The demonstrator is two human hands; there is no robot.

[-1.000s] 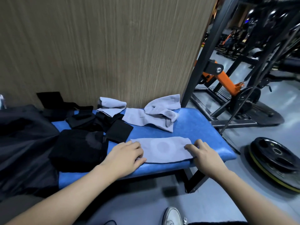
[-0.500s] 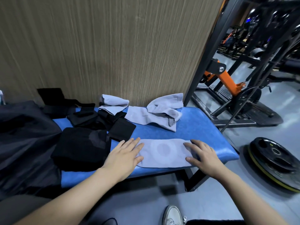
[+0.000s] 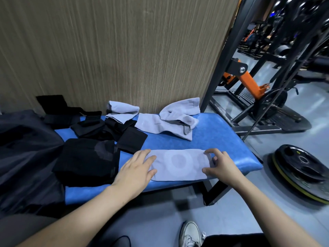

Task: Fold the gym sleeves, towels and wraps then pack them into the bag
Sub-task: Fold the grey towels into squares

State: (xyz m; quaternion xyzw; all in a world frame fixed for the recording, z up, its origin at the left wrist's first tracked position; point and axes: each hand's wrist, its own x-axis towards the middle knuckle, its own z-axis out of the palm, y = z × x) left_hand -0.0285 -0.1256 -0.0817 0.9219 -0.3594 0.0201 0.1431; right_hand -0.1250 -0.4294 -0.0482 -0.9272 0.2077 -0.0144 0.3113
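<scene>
Head view: a grey sleeve lies flat across the near edge of the blue bench, stretched between both hands. The left hand rests on its left end, fingers straight and flat. The right hand sits at the right end, fingers curled, thumb and fingertips pinching the sleeve's edge. Just left of the left hand lies a folded black piece; beyond the hands, loose grey sleeves and black wraps. A dark bag lies far left.
</scene>
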